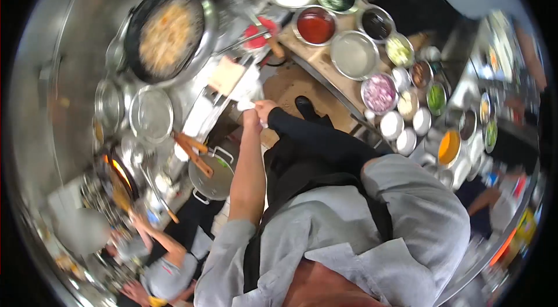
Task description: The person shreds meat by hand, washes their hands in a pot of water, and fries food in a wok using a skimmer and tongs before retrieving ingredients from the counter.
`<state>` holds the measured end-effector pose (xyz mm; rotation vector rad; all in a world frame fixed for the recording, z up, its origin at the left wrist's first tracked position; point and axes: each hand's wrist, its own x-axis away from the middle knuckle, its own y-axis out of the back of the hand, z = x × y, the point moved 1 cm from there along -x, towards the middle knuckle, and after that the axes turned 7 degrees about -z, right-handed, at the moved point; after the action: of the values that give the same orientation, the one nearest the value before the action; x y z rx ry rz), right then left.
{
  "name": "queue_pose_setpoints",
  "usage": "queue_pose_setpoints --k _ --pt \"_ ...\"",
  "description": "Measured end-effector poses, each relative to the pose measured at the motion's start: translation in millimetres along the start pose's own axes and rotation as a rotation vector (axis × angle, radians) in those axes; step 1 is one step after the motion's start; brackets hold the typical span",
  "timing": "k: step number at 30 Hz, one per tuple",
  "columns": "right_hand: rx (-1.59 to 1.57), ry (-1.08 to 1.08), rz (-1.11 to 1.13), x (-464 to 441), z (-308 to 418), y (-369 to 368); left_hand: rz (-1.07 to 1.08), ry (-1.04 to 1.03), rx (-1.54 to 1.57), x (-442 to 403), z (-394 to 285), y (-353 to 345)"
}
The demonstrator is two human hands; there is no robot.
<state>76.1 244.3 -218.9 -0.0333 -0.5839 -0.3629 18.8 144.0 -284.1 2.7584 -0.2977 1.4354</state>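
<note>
The two hands come together in front of the body, over the edge of the metal counter, and the thing they work with is a small white cloth (245, 105), or perhaps a paper towel; the picture is too blurred to be certain. The left hand (251, 118) seems to be closed around it, while the right hand (265, 110) is pressed near, with fingers bent, and whether it really grips I cannot tell. I judge that the cloth is very light and soft, without stiffness, so it will fold and crumple easily; it should not break, but a paper one could tear if it is wet. The best hold is a bunched part in the palm, with loose ends kept short. The cloth lies mostly just beyond the left hand, and a small white piece shows also below the fingers. Ahead of the hands and a little to the left is a pale square board (226, 76), near to them; farther on that side stands a black pan (165, 36) with food. A large pot (214, 178) is beside the left forearm, and a bowl of chopped onion (379, 93) is well apart on the right.
</note>
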Motion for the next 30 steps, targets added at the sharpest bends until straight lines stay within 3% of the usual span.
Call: queue_pose_setpoints --k 2,4,6,7,10,11,14,15,18,19,21,22,24,26,27,28,30 --pt "0.184 0.062 -0.238 -5.8 -9.4 -1.5 0.162 0.09 0.059 47.3 -28.0 -25.7" --pt "0.454 0.113 -0.347 -12.2 3.9 8.6 0.309 0.134 -0.087 14.2 -23.5 -0.2" --pt "0.324 0.146 -0.526 -28.7 -1.8 -2.2 0.552 0.064 -0.071 19.7 -45.7 20.6" --pt "0.295 0.154 -0.575 -37.3 1.8 -3.2 0.558 0.071 -0.027 37.6 -58.2 17.3" --pt "0.399 0.205 -0.385 -33.1 11.4 -10.0 0.417 0.181 -0.109 37.6 -68.3 24.6" --pt "0.431 0.248 -0.308 -19.8 14.1 -11.0 0.472 0.242 -0.164 21.7 -63.7 27.6" --pt "0.435 0.389 -0.159 26.8 15.6 -6.6 0.187 0.178 -0.393 -14.7 -51.9 40.3" --pt "0.417 0.413 -0.146 42.4 9.8 -3.2 0.184 0.11 -0.453 -49.5 -46.0 53.9" --pt "0.354 0.408 -0.222 62.4 -32.5 0.7 0.404 0.196 -0.479 -14.9 -40.2 20.9" --pt "0.344 0.406 -0.249 64.6 -55.4 2.7 0.271 0.132 -0.514 -4.7 -37.5 11.6" --pt "0.33 0.321 -0.392 75.0 -111.2 9.9 0.31 0.121 -0.418 -16.5 -35.7 9.9" --pt "0.014 0.032 -0.333 116.2 -106.4 24.2 0.329 0.118 -0.372 -40.0 -32.7 12.7" --pt "-0.223 -0.288 -0.261 148.1 -139.5 55.4 0.437 0.145 -0.33 -57.5 -34.7 6.0" --pt "-0.41 -0.387 -0.467 187.8 -163.4 62.5 0.634 0.163 -0.403 6.1 -62.5 -9.0" --pt "-0.535 -0.357 -0.697 215.9 -174.7 53.2 0.41 0.02 -0.245 23.4 -53.6 -20.9" --pt "-0.656 -0.321 -0.926 240.3 -185.0 45.8 0.454 -0.015 -0.295 11.6 -48.7 -22.0" --pt "-0.797 -0.391 -1.103 273.7 -205.1 40.8 0.532 -0.088 -0.389 -28.4 -37.2 -16.8"
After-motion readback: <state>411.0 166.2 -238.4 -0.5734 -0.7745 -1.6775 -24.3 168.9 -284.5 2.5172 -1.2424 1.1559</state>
